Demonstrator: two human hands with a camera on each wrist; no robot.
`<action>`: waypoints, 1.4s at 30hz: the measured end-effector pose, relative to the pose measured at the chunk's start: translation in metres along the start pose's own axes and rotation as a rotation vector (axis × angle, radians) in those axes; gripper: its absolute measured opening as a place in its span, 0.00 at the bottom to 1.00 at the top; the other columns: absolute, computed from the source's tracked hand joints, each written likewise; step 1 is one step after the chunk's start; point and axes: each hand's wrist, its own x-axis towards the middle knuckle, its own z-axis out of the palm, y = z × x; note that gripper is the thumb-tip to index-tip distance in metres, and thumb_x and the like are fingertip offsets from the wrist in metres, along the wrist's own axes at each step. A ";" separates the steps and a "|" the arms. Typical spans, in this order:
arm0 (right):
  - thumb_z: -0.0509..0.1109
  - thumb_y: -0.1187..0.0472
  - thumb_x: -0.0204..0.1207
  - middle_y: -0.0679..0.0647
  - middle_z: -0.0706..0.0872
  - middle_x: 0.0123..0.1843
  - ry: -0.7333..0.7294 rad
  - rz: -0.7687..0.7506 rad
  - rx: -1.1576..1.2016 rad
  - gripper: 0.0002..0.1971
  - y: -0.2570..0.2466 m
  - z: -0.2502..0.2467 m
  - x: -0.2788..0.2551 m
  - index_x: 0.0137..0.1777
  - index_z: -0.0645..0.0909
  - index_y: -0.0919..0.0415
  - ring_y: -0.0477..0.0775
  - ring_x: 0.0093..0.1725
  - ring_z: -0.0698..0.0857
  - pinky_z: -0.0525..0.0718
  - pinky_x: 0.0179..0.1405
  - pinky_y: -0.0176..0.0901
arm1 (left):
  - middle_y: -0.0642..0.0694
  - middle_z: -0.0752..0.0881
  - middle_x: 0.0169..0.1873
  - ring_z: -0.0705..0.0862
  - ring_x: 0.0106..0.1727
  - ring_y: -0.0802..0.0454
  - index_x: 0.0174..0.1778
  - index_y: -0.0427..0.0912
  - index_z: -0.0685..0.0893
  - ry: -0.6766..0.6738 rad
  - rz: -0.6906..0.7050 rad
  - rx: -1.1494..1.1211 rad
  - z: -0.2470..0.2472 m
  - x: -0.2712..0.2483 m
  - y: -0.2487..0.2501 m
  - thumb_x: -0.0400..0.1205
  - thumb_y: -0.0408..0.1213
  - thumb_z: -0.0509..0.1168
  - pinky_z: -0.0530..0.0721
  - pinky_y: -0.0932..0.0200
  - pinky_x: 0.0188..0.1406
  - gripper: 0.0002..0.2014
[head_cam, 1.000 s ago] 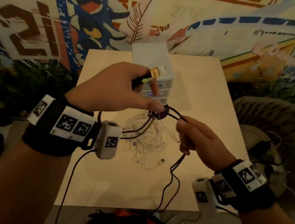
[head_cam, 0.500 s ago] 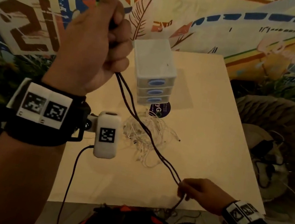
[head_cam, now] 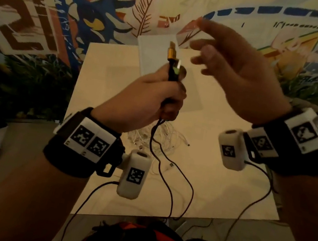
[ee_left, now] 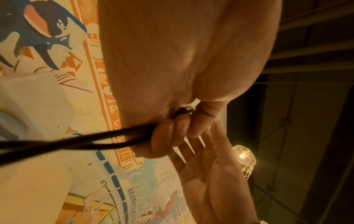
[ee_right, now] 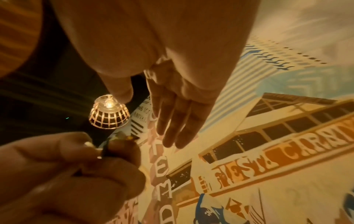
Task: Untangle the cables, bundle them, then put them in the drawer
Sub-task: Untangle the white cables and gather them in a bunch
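Here the left hand (head_cam: 147, 95) grips the thin black gold-plugged cable (head_cam: 172, 68) above the pale wooden desk (head_cam: 217, 182), while the right hand (head_cam: 235, 74), fingers loosely spread, holds nothing beside it.

The mural (head_cam: 193, 10) carries all readable text: a large brown "21" at 9 o'clock in the head view, "FIESTA CARNIVAL" cut off at the edge on an orange band (ee_right: 277, 160) in the right wrist view, and "ARANETA" (ee_left: 132, 197) in the left wrist view

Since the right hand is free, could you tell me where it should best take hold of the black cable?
Probably the two strands of the black cable just below the left hand, coming from the right: the right hand is open beside them, and they hang free there.
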 end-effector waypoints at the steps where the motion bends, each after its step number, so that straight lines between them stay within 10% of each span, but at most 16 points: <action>1: 0.58 0.41 0.87 0.45 0.84 0.72 -0.048 -0.014 -0.062 0.26 -0.005 0.004 0.004 0.83 0.68 0.47 0.44 0.68 0.85 0.86 0.67 0.54 | 0.41 0.60 0.37 0.63 0.32 0.50 0.54 0.40 0.73 0.008 0.002 0.037 0.000 0.000 -0.002 0.82 0.25 0.60 0.62 0.52 0.34 0.08; 5: 0.63 0.49 0.88 0.44 0.89 0.64 -0.071 -0.026 -0.083 0.20 -0.004 0.026 0.002 0.78 0.75 0.48 0.42 0.64 0.87 0.87 0.65 0.51 | 0.48 0.74 0.35 0.71 0.31 0.54 0.74 0.31 0.73 0.071 0.003 0.154 0.000 -0.003 -0.009 0.90 0.28 0.56 0.68 0.55 0.33 0.16; 12: 0.71 0.50 0.85 0.45 0.93 0.49 -0.017 0.064 0.040 0.12 0.005 0.031 -0.007 0.61 0.78 0.54 0.39 0.50 0.91 0.91 0.54 0.49 | 0.45 0.88 0.30 0.89 0.36 0.46 0.66 0.39 0.79 -0.002 0.059 0.535 -0.003 -0.006 -0.015 0.93 0.37 0.54 0.91 0.50 0.48 0.11; 15: 0.71 0.51 0.84 0.45 0.92 0.51 0.005 0.042 0.020 0.07 0.012 0.030 -0.010 0.56 0.79 0.51 0.41 0.52 0.91 0.91 0.55 0.51 | 0.49 0.82 0.26 0.77 0.26 0.50 0.62 0.34 0.75 0.071 0.032 0.531 -0.003 -0.003 -0.022 0.93 0.37 0.57 0.77 0.55 0.27 0.09; 19: 0.71 0.51 0.84 0.47 0.91 0.51 -0.024 -0.031 0.022 0.07 0.015 0.030 -0.009 0.53 0.82 0.53 0.46 0.53 0.90 0.89 0.55 0.55 | 0.50 0.71 0.26 0.63 0.26 0.55 0.60 0.36 0.75 0.107 0.003 0.340 -0.002 0.002 -0.027 0.92 0.32 0.57 0.61 0.57 0.26 0.05; 29: 0.71 0.51 0.85 0.44 0.90 0.54 -0.036 -0.050 0.031 0.10 0.023 0.031 -0.011 0.60 0.87 0.53 0.41 0.54 0.89 0.87 0.52 0.36 | 0.51 0.64 0.22 0.59 0.22 0.56 0.46 0.44 0.78 0.173 -0.018 0.202 0.007 0.003 -0.029 0.88 0.26 0.60 0.58 0.58 0.24 0.09; 35: 0.68 0.47 0.83 0.54 0.89 0.65 -0.236 0.166 0.560 0.26 0.041 0.082 -0.042 0.78 0.72 0.56 0.54 0.63 0.89 0.85 0.64 0.56 | 0.49 0.61 0.25 0.58 0.21 0.55 0.54 0.42 0.77 0.121 0.105 -0.128 -0.006 -0.002 -0.025 0.94 0.39 0.53 0.61 0.60 0.21 0.09; 38: 0.65 0.52 0.88 0.58 0.91 0.50 -0.481 0.290 0.583 0.13 0.038 0.122 -0.059 0.64 0.81 0.59 0.61 0.47 0.90 0.89 0.55 0.59 | 0.50 0.62 0.23 0.57 0.21 0.55 0.53 0.44 0.78 0.168 0.136 -0.112 -0.017 0.000 -0.021 0.94 0.41 0.51 0.61 0.60 0.20 0.12; 42: 0.60 0.44 0.88 0.45 0.73 0.28 -0.422 0.463 0.670 0.19 0.044 0.146 -0.070 0.37 0.76 0.51 0.51 0.26 0.73 0.77 0.30 0.46 | 0.49 0.74 0.25 0.71 0.24 0.53 0.67 0.42 0.79 0.275 0.155 -0.013 -0.043 0.000 -0.026 0.94 0.42 0.52 0.78 0.57 0.29 0.14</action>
